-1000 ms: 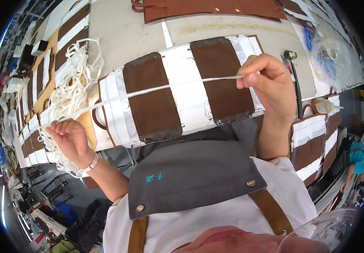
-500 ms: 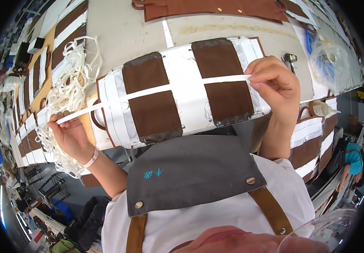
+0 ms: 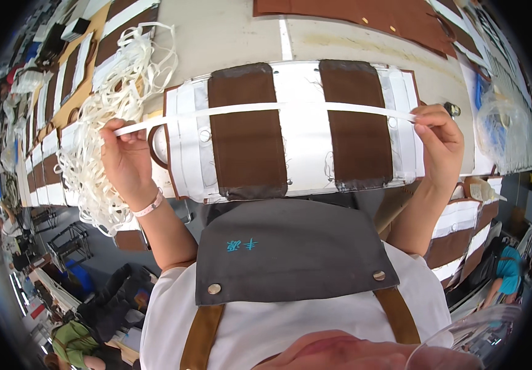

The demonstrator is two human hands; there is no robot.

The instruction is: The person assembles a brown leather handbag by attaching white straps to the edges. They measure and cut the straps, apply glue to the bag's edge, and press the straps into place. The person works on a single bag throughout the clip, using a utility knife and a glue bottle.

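Strip: one flat white tape (image 3: 241, 110), drawn nearly straight from side to side above a flat brown-and-white bag panel (image 3: 306, 151); whether it touches the panel cannot be told.

Hands: two, well apart. Left hand (image 3: 129, 157), with a pale band (image 3: 149, 205) at the wrist, pinches the tape between thumb and fingers, beyond the panel's left edge. Right hand (image 3: 441, 145) pinches the tape likewise, at the panel's right edge.

Panel: lies on a grey worktop (image 3: 229, 37), in front of the wearer; two dark brown patches (image 3: 241, 151) set across a white ground, both crossed by the tape; brown loop handle (image 3: 158, 148) at the left end; loose threads beside the patches.

Left of panel: tangled heap of white tape (image 3: 102, 145), partly behind the left hand.

Far side: brown sheet (image 3: 346, 13), smooth, with two small yellow marks.

Right: crumpled clear plastic bag (image 3: 497, 126); squeeze bottle (image 3: 480, 189) with pale nozzle; further brown-and-white panels (image 3: 454, 231) below.

Wearer: dark grey apron (image 3: 296, 253), brown straps, metal studs.
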